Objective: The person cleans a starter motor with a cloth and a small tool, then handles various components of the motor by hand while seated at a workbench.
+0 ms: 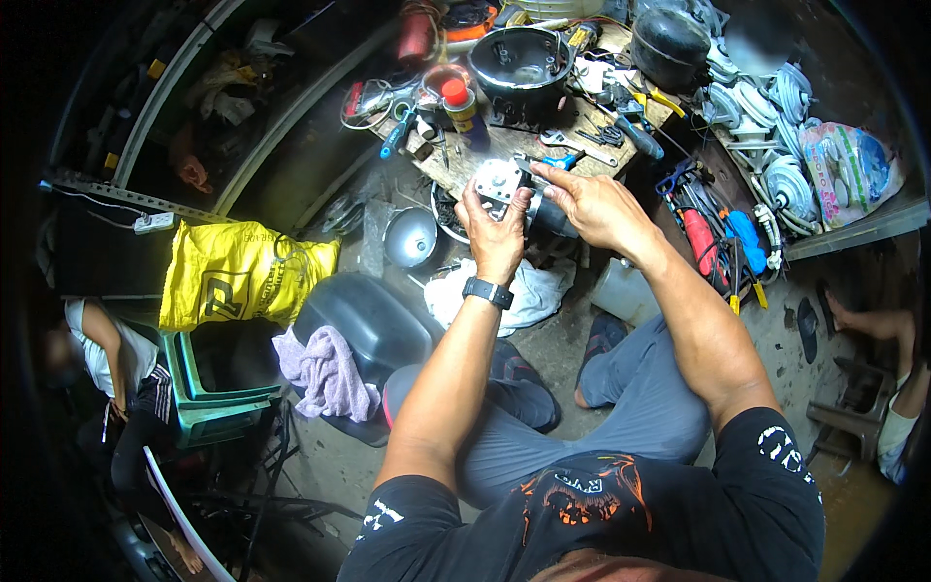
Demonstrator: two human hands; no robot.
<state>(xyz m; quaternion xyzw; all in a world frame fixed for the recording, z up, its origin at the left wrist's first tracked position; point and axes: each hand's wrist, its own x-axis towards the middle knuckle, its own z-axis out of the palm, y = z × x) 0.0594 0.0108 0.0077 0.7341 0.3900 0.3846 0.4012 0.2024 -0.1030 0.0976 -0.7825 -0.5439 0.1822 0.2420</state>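
Observation:
My left hand (495,233) is closed around a motor-like metal part (498,178), held over the near edge of the wooden workbench (456,173). Its silver round face points up and has several holes. A dark cylindrical body (551,219) shows at its right side, partly behind my right hand (603,209). That hand is closed against the part, with finger and thumb near its upper right edge; the exact contact is hidden. Just beyond lie blue-handled pliers (565,161) and an adjustable wrench (579,145). A black watch (488,292) circles my left wrist.
A black pot-like tub (521,63) and a red-capped can (459,102) stand on the bench. Tools fill a crate (706,228) at right. White cloth (524,296) and a metal bowl (411,239) lie below. A yellow sack (242,272) and seated people flank me.

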